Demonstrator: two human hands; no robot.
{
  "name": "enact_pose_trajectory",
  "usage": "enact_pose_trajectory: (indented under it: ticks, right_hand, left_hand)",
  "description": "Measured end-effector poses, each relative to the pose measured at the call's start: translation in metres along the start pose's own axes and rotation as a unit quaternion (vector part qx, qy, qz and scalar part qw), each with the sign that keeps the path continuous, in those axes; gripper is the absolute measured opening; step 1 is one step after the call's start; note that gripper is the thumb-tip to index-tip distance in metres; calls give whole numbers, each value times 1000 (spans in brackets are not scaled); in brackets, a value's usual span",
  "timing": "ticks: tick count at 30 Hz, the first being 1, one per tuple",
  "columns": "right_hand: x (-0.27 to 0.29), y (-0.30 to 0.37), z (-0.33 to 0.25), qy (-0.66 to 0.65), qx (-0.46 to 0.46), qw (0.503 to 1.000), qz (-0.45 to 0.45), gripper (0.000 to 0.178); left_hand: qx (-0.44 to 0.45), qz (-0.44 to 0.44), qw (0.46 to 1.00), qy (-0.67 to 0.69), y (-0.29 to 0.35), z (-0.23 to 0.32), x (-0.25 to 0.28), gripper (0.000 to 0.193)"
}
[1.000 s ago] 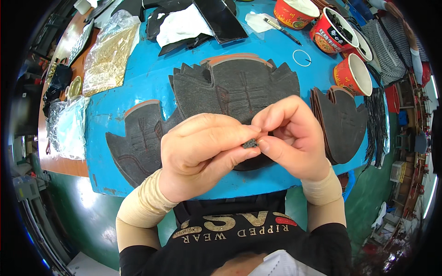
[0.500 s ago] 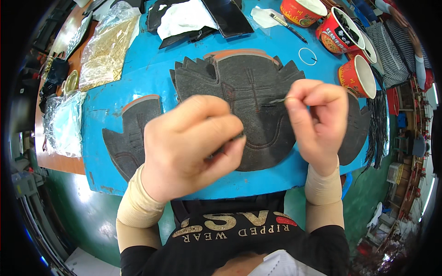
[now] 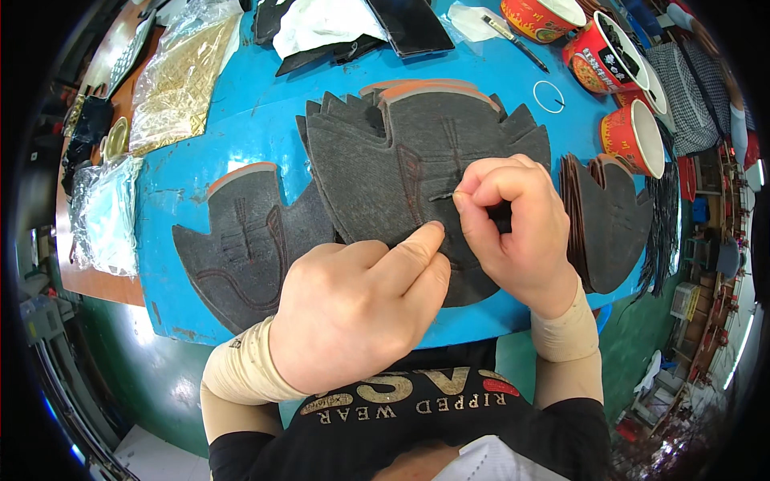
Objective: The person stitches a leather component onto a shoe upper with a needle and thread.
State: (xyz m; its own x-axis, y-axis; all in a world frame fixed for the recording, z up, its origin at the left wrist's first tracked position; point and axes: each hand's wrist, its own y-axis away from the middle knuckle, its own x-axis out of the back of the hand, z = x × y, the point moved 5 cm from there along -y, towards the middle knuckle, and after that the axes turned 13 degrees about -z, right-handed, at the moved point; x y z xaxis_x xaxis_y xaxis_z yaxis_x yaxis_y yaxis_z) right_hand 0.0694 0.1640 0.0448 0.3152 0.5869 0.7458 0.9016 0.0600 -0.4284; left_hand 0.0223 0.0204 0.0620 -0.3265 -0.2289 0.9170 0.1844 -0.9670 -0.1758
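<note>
My right hand [image 3: 521,224] is closed, thumb and forefinger pinching a thin dark lace [image 3: 441,195] whose short end sticks out to the left. It hovers over the front of a dark grey cut piece [image 3: 353,160] with a stitched seam pattern, shaped like a shoe upper, on top of a stack with jagged edges. My left hand [image 3: 361,301] is curled over the near left part of that piece. Its forefinger reaches forward, the tip against the surface. The thumb and palm side are hidden, so anything held there is out of sight.
Similar cut pieces lie at left [image 3: 241,232] and stacked at right [image 3: 613,224], on a blue table cover [image 3: 265,96]. Black laces [image 3: 664,216] hang at the right edge. Red paper tubs [image 3: 634,136], a pen [image 3: 513,42], a white ring [image 3: 549,97] and plastic bags [image 3: 180,76] surround the work.
My right hand has moved left and down with the lace, closer to the middle of the piece. My left hand has dropped nearer, its forefinger now stretched onto the piece. The top piece has shifted slightly.
</note>
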Motion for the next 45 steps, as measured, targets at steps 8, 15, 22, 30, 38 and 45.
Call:
enact_pose_trajectory:
  ticks: [8, 15, 22, 30, 38, 45]
  right_hand:
    - [-1, 0, 1, -9, -13, 1000, 1, 33]
    - [0, -1, -1, 15, 2, 1000, -3, 32]
    - [30, 9, 10, -64, -82, 985, 137, 24]
    - [52, 8, 16, 101, -58, 992, 53, 32]
    - [21, 1, 1, 68, 14, 997, -28, 32]
    - [11, 0, -3, 78, -12, 994, -72, 27]
  left_hand:
    - [3, 5, 1000, 2, 1, -1, 0, 27]
    - [25, 40, 999, -22, -3, -7, -4, 27]
    - [34, 6, 994, -104, -7, -1, -5, 22]
    - [43, -8, 996, -82, -11, -2, -2, 23]
    - [48, -13, 993, -109, -9, -5, -7, 18]
    - [73, -14, 994, -83, -11, -5, -3, 26]
